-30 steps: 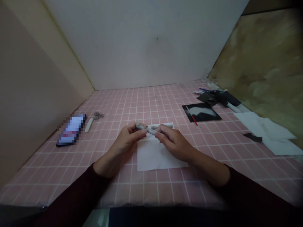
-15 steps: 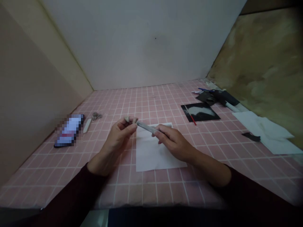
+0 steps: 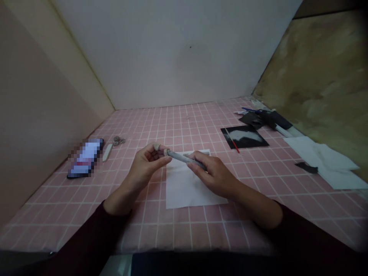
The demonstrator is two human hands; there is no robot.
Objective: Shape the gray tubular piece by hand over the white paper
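My right hand (image 3: 214,172) is closed around a slim grey rod (image 3: 184,157), thumb laid along it. The rod slants up and to the left, over a white sheet of paper (image 3: 186,191) on the table. At its far end is my left hand (image 3: 145,163), with curled fingers and the thumb below the tip. Pale beige wraps (image 3: 156,146) cover fingertips of that hand. Whatever the left fingers pinch at the tip is too small to make out. A second greyish stick (image 3: 204,152) lies along the paper's far edge, partly hidden by my right hand.
On the left lie a phone (image 3: 86,158), a white flat stick (image 3: 107,152) and several small metal rings (image 3: 117,141). To the right are a black sheet (image 3: 244,137) with a red-tipped thin tool (image 3: 235,146), dark scraps (image 3: 253,119) and white papers (image 3: 322,157).
The rod has turned slightly in my right hand and its tip sits a little lower. My left thumb has slid down and right, away from the tip.
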